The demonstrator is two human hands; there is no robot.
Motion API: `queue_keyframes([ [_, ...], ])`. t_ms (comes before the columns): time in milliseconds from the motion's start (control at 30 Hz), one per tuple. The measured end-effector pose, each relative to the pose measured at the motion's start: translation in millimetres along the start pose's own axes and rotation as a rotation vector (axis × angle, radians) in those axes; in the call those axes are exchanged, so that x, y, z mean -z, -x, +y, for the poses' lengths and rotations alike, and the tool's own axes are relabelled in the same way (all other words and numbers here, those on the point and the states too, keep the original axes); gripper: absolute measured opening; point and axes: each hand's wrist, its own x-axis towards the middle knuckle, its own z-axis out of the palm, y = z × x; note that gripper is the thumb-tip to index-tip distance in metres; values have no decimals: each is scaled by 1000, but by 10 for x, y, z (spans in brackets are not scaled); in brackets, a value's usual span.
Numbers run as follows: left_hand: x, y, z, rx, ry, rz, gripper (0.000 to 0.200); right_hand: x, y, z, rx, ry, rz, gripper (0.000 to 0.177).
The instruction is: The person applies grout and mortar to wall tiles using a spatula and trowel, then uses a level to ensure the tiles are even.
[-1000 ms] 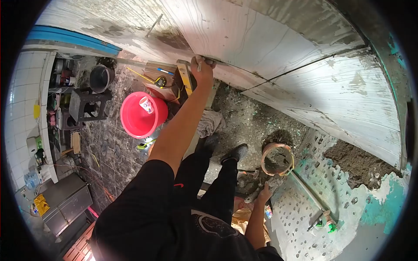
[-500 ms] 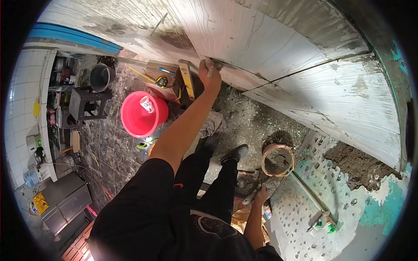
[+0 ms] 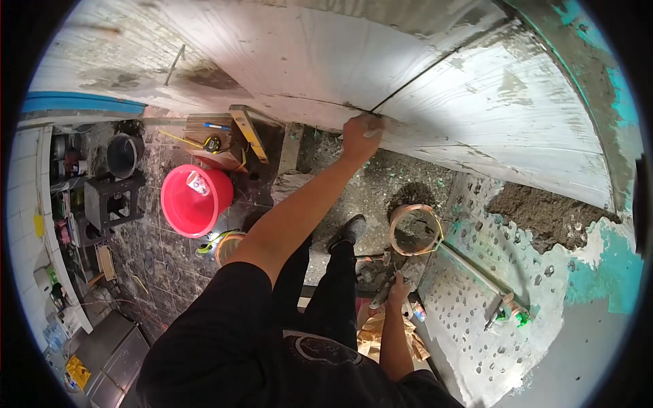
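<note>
My left hand [image 3: 364,138] is closed, fingertips pressed against the seam between white, wavy-grained wall tiles [image 3: 306,61], right where a dark upright joint meets a lower one. What it pinches, if anything, I cannot tell. Low on the right, my right hand [image 3: 398,288] grips a mortar-smeared trowel [image 3: 382,294], its grey blade slanting down to the left. Just beyond that hand stands a round bucket [image 3: 393,234] with grey mortar inside. A hammer-like tool [image 3: 373,258] lies between my shoe and the bucket.
A pink tub [image 3: 216,197] holding a paper cup stands at left. Behind it, a box [image 3: 197,136] carries a tape measure [image 3: 212,144], beside a yellow level [image 3: 249,133]. A long pole [image 3: 473,270] leans by the dimpled wall [image 3: 469,319]. Stools [image 3: 102,204] stand far left.
My left hand has moved right along the tile seam to the upright joint. The view has shifted right with it. The trowel stays in my right hand, low by the bucket.
</note>
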Motion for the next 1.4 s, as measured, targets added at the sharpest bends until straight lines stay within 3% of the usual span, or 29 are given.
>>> queue_keyframes([
  [33,-32,-18,11,62,-14,29,15,6,-23,52,17,-69,10,32],
  [133,3,3,-43,-222,68,117,15,97,24,-3,-66,68,51,33],
  [167,-30,23,-4,-11,214,94,17,122,58,-42,-68,74,32,32],
  [233,-65,29,-42,66,400,39,18,151,120,-95,-75,87,-10,32],
  [333,-133,57,-434,160,824,0,25,52,109,56,140,-165,-32,31],
  [367,-234,36,-504,199,999,-45,28,48,176,-58,156,-85,-39,29],
  [433,-216,23,-352,430,859,-158,30,45,114,-13,-21,-13,-98,24],
  [467,-217,41,-144,443,704,-155,25,35,45,14,-109,14,-141,22],
  [567,-169,118,246,287,356,-192,21,-169,-533,344,-328,-158,-296,16],
  [667,69,172,175,277,166,-415,25,-139,-1069,-520,-456,-417,-118,13],
  [700,138,248,120,269,144,-489,26,-100,-1370,-729,-360,-593,-70,14],
  [767,231,458,-8,254,-69,-425,26,95,-1619,-1610,-121,-950,-86,13],
  [900,582,862,-866,512,-46,-519,23,48,-2460,-2667,305,-1313,173,29],
  [967,669,1086,-1164,591,101,-588,18,55,-2608,-3152,288,-1370,265,25],
  [1133,152,1454,-666,539,-173,-569,17,-145,-3035,-3456,257,-1487,212,12],
  [1233,-175,1277,-510,251,-260,-666,24,-63,-2967,-3511,240,-1491,147,9],
  [1367,-948,919,275,73,-239,-622,18,-41,-3069,-3440,247,-1531,69,6],
  [1400,-1141,851,554,-60,-359,-615,19,-31,-3069,-3445,233,-1537,52,6],
])
